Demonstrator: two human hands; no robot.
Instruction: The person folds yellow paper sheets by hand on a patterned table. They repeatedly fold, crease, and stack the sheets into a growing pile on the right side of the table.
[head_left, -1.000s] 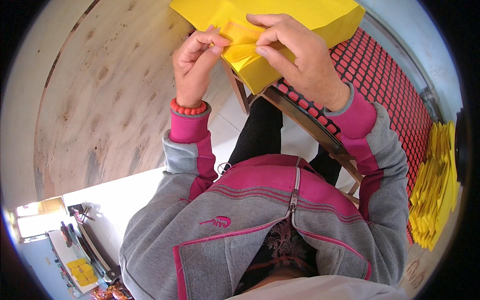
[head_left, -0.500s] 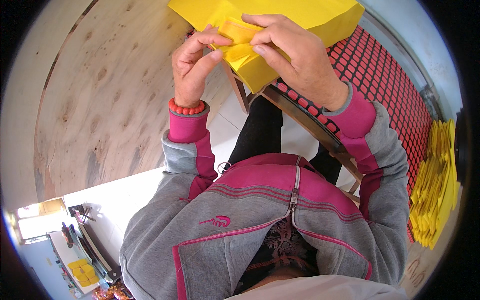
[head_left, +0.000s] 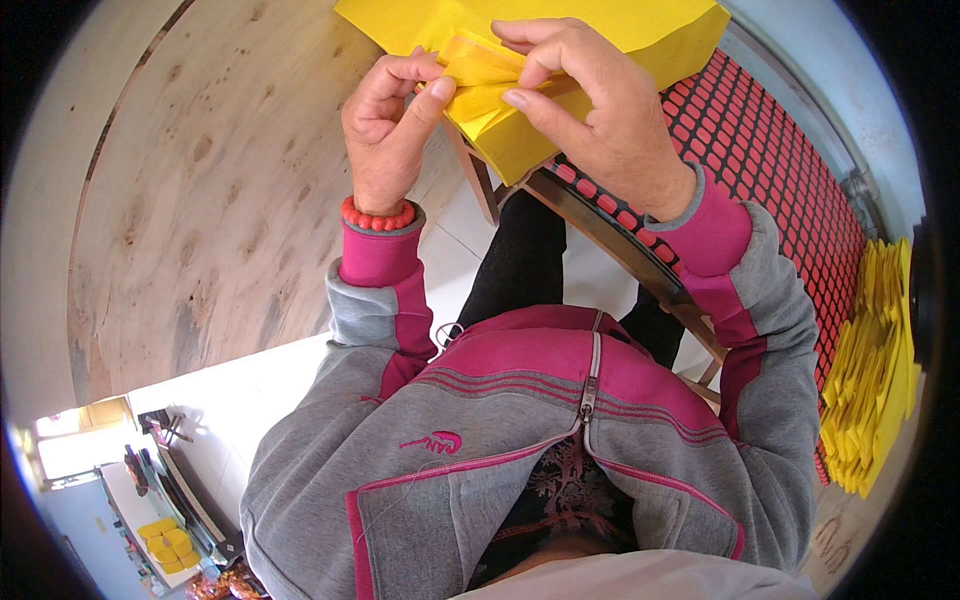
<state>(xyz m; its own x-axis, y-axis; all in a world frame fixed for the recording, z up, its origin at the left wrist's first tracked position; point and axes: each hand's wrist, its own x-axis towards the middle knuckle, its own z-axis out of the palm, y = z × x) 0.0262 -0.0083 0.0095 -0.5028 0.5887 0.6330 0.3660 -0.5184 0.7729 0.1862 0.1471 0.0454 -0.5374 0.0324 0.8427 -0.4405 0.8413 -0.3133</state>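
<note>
At the top of the view, yellow cloth [head_left: 520, 150], sheet-like with creased folds, lies over the edge of a red-and-black patterned surface. My left hand [head_left: 388, 130], with a red bead bracelet [head_left: 378, 216] at its wrist, pinches the left end of a folded yellow strip [head_left: 482, 68] between thumb and forefinger. Against the strip's right end, my right hand [head_left: 605, 110] closes its thumb and forefinger, its other fingers curved above. A faint orange line runs along the strip's upper fold. What lies under the fingertips is hidden.
A wooden board [head_left: 200, 200] fills the left. The red-and-black patterned surface [head_left: 760, 150] extends right on a wooden frame [head_left: 610, 240]. A stack of folded yellow pieces [head_left: 865, 380] sits at far right. Yellow pads [head_left: 168, 545] lie on a shelf at lower left.
My left hand has shifted slightly and its thumb now presses on the strip's left end. The right fingertips have moved slightly, and the folded strip lies flatter and wider between the hands.
</note>
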